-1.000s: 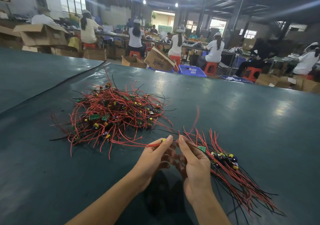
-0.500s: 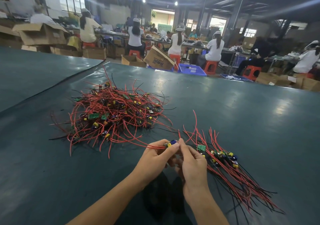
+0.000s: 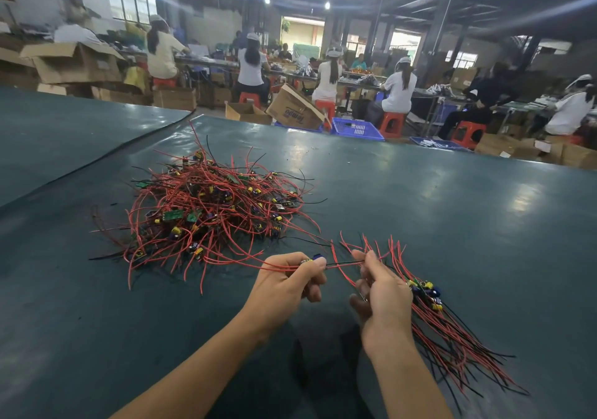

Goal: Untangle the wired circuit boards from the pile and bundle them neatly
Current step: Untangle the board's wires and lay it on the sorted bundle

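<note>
A tangled pile (image 3: 206, 208) of small circuit boards with red and black wires lies on the dark green table (image 3: 452, 224), ahead and to the left. My left hand (image 3: 284, 286) pinches one small board (image 3: 315, 258) with a blue and yellow part at its fingertips. That board's red and black wires run right to my right hand (image 3: 378, 292), which pinches them. A sorted bundle (image 3: 452, 328) of boards with straight wires lies on the table just right of my right hand.
A seam in the table cover (image 3: 135, 140) runs diagonally at the far left. Beyond the far table edge stand cardboard boxes (image 3: 294, 108), a blue crate (image 3: 355, 127), red stools, and several seated workers at benches.
My hands have drawn apart. The left hand now holds the board a little to the left, and the wires are stretched between both hands.
</note>
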Demonstrator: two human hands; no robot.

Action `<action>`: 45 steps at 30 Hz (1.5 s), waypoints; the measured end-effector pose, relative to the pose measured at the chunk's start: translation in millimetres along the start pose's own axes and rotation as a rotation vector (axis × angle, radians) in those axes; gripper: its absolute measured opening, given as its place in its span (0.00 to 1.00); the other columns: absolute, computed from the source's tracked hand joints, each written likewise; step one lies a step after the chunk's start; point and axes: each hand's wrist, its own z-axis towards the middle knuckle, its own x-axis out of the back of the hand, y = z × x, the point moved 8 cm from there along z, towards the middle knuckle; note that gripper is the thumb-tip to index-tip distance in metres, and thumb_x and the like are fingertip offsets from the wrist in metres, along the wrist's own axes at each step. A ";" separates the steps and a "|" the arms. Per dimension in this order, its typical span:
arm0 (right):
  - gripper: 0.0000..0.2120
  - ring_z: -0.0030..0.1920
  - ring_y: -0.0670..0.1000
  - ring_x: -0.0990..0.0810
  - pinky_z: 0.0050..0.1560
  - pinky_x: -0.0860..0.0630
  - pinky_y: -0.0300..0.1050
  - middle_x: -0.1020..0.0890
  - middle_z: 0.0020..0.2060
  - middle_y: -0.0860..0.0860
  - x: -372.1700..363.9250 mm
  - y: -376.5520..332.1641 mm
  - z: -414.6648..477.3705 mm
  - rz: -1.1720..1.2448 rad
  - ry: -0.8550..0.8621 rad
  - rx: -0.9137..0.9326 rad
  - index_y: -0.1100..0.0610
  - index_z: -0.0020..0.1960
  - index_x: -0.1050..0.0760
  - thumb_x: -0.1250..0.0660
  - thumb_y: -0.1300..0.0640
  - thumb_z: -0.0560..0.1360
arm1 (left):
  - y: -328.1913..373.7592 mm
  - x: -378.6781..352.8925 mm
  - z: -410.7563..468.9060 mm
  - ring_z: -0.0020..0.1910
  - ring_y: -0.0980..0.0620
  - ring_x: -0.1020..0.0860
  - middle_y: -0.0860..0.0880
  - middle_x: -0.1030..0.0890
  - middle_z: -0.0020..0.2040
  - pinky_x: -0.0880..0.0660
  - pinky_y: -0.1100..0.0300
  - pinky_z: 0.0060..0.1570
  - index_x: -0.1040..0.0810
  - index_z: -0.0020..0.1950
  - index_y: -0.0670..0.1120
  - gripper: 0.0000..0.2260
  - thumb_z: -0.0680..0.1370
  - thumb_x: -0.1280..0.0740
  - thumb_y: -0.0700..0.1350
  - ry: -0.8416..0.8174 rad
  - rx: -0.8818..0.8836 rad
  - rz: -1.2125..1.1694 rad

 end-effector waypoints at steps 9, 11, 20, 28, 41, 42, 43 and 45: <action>0.08 0.22 0.42 0.39 0.21 0.41 0.34 0.30 0.25 0.42 16.6 -13.8 12.7 0.051 0.038 0.160 0.55 0.46 0.16 0.34 0.56 0.79 | 1.2 -0.1 1.6 0.26 0.51 0.26 0.41 0.23 0.30 0.29 0.61 0.33 0.21 0.29 0.47 0.15 0.68 0.32 0.57 -0.047 -0.017 0.017; 0.08 0.24 0.40 0.35 0.29 0.36 0.36 0.26 0.26 0.41 16.0 -17.2 10.2 -0.057 0.053 0.269 0.54 0.48 0.15 0.33 0.55 0.79 | -0.9 5.8 3.1 0.27 0.51 0.26 0.41 0.23 0.31 0.28 0.60 0.33 0.21 0.29 0.47 0.15 0.68 0.31 0.57 -0.035 -0.016 0.015; 0.12 0.21 0.43 0.40 0.21 0.40 0.34 0.15 0.33 0.49 17.1 -18.9 9.9 0.074 0.036 0.298 0.48 0.59 0.21 0.36 0.62 0.80 | -3.6 6.8 4.7 0.27 0.51 0.24 0.40 0.22 0.31 0.27 0.62 0.33 0.20 0.30 0.47 0.15 0.68 0.31 0.57 -0.070 -0.007 0.042; 0.11 0.20 0.43 0.41 0.22 0.40 0.34 0.15 0.32 0.53 23.2 -22.4 8.9 0.121 0.083 0.347 0.49 0.57 0.19 0.36 0.61 0.80 | -2.0 4.2 3.0 0.28 0.51 0.24 0.39 0.23 0.31 0.27 0.62 0.33 0.20 0.30 0.46 0.15 0.68 0.31 0.56 -0.099 -0.012 0.046; 0.09 0.17 0.46 0.37 0.20 0.39 0.34 0.15 0.33 0.55 27.1 -18.6 6.1 0.178 0.145 0.282 0.51 0.53 0.17 0.36 0.54 0.81 | -1.7 3.9 2.1 0.27 0.52 0.24 0.46 0.22 0.27 0.28 0.64 0.33 0.19 0.31 0.47 0.12 0.74 0.33 0.48 -0.107 0.003 0.058; 0.09 0.18 0.45 0.37 0.20 0.38 0.34 0.15 0.33 0.55 26.8 -17.6 5.8 0.186 0.145 0.266 0.51 0.52 0.17 0.36 0.54 0.81 | -1.8 4.1 1.8 0.27 0.52 0.25 0.46 0.22 0.27 0.28 0.64 0.33 0.19 0.31 0.47 0.12 0.74 0.33 0.49 -0.097 0.004 0.052; 0.08 0.18 0.45 0.36 0.20 0.38 0.34 0.15 0.33 0.55 26.2 -16.4 5.4 0.195 0.143 0.249 0.51 0.51 0.17 0.36 0.53 0.81 | -2.0 5.0 1.9 0.27 0.52 0.25 0.46 0.22 0.27 0.29 0.64 0.33 0.19 0.31 0.47 0.13 0.74 0.33 0.49 -0.081 0.006 0.043; 0.08 0.19 0.44 0.36 0.20 0.38 0.34 0.14 0.34 0.53 23.0 -15.4 3.8 0.204 0.123 0.223 0.52 0.52 0.19 0.35 0.51 0.80 | -1.9 8.1 2.6 0.27 0.52 0.26 0.47 0.22 0.27 0.30 0.64 0.32 0.19 0.31 0.48 0.13 0.74 0.31 0.51 -0.043 0.007 0.020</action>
